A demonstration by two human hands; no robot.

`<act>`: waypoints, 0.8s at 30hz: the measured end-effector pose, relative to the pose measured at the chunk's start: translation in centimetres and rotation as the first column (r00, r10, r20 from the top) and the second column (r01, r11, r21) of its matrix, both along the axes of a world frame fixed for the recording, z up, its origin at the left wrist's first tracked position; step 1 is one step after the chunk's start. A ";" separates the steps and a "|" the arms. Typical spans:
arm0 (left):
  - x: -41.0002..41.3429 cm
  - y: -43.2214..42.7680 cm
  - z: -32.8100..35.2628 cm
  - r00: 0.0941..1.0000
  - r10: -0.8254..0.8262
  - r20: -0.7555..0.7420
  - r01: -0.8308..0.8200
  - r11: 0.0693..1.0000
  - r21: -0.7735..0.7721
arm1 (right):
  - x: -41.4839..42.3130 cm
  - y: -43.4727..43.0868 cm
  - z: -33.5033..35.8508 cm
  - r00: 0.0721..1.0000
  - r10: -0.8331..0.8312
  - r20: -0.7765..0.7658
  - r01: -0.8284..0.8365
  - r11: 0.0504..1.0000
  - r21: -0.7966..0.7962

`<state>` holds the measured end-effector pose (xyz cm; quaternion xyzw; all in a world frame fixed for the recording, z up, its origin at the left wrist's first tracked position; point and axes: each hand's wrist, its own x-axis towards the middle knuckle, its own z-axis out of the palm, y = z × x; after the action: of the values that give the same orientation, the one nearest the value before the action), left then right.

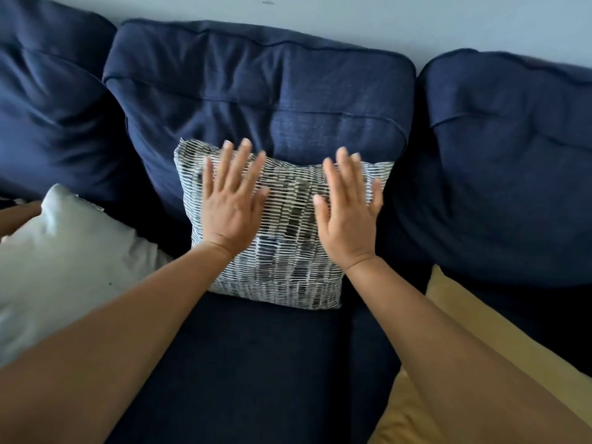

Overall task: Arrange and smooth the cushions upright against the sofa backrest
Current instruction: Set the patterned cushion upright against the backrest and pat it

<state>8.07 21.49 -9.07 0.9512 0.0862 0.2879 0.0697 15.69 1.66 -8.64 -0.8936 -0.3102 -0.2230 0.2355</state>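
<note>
Both the left hand point(232, 200) and the right hand point(347, 213) are flat with fingers spread on the patterned cushion point(285, 251). The cushion stands against the blue sofa backrest point(256, 100), under a pale wall point(352, 17).

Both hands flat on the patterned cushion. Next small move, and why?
Probably slide both palms outward to smooth it. The left hand and right hand lie open on the patterned cushion, which already leans on the navy back cushion, its top edge sagging between the hands. The grey cushion comes after.

A home living room — navy sofa point(256, 91), throw cushions point(288, 257), plain wall point(352, 14).
</note>
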 end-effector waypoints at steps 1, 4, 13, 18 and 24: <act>-0.1 -0.4 -0.5 0.994 -0.048 -0.100 0.054 0.997 0.056 | -0.2 -0.1 -0.7 0.997 0.074 0.010 -0.072 0.990 -0.119; -0.2 0.2 -1.7 0.947 -0.024 -0.320 0.068 0.990 0.127 | 0.2 -1.2 -2.3 0.993 0.121 -0.019 -0.119 0.921 -0.372; -0.2 0.9 -0.8 0.879 0.199 -0.433 -0.209 0.978 0.023 | 1.6 -3.9 -1.3 0.974 -0.095 -0.204 0.010 0.923 -0.384; -0.6 -6.7 0.6 0.978 -0.025 -0.209 0.003 0.994 -0.106 | -0.2 -9.0 -1.1 0.961 -0.145 -0.234 0.086 0.965 -0.246; -0.4 -18.7 0.0 0.946 -0.296 -0.130 0.273 0.947 -0.170 | -2.3 -20.3 -2.5 0.863 -0.389 -0.321 0.296 0.906 -0.303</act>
<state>7.68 2.83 -9.07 0.9650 -0.0257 0.1935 0.1748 13.39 -18.66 -11.18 -0.9824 -0.1195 -0.0475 0.1351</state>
